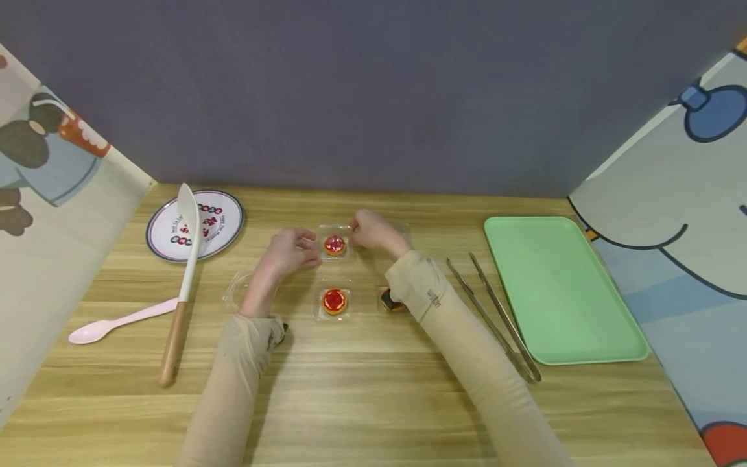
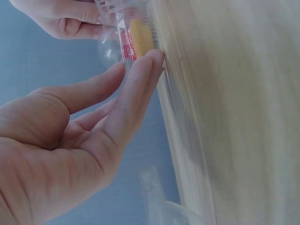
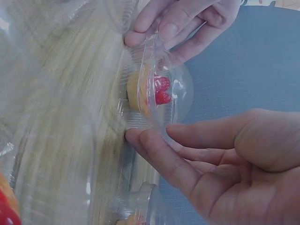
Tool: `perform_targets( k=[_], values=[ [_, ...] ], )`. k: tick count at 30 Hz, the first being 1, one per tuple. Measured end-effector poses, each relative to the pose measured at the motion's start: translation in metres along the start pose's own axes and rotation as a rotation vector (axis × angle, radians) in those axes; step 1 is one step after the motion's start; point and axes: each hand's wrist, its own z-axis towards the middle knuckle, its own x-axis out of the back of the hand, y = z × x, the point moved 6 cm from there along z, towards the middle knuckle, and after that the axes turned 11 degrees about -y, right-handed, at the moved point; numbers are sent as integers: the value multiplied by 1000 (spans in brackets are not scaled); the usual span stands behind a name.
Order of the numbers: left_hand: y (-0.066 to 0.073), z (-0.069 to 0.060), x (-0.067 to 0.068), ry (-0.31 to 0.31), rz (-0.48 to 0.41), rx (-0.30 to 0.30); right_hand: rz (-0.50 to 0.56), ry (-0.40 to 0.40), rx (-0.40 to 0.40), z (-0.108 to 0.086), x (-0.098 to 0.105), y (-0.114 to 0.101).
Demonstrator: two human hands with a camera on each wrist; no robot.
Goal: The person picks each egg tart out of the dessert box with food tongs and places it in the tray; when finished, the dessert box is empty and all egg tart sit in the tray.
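Note:
A small tart with a red topping (image 1: 335,244) sits in a clear plastic box (image 3: 180,98) with a domed lid, between both hands. My left hand (image 1: 294,251) pinches the box's left edge between thumb and fingers. At the opposite edge, my right hand (image 1: 375,232) has its thumb on the lid side and its fingertips at the base, pinching it. Closer to me lies another red-topped tart (image 1: 334,301) in a clear box. A dark-topped tart (image 1: 391,299) is partly hidden by the right sleeve.
At left, a white spoon with wooden handle (image 1: 188,266) lies across a patterned plate (image 1: 226,239) and a pink spoon (image 1: 93,332). Clear plastic (image 1: 233,292) is beside the left wrist. Metal tongs (image 1: 502,318) and a green tray (image 1: 566,292) are at right. A grey wall (image 1: 373,97) stands behind.

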Motion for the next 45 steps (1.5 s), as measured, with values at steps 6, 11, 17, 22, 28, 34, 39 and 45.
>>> perform_targets(
  k=[6, 11, 17, 22, 28, 34, 39, 45],
  values=[
    [-2, 0, -1, -10, -68, 9, 22, -9, -8, 0, -2, 1],
    [-2, -1, 0, -5, -80, 8, 24, -15, 22, -1, -1, 0],
    [-1, -1, -1, 1, -89, 5, 25, -17, 22, -3, 1, 0],
    [-1, 0, -2, 11, -88, 11, 11, -10, 18, -4, 2, -1],
    [1, -2, -2, 9, -74, -5, 10, 4, 25, -5, 2, -2],
    [2, -4, 0, 9, -70, -33, 40, 13, 11, -4, -1, -1],
    [0, -4, -1, -1, -67, -17, 18, 20, 2, -4, -2, -2],
    [1, -4, -2, -12, -74, -13, 60, 14, 24, -8, -2, -2]
  ],
)
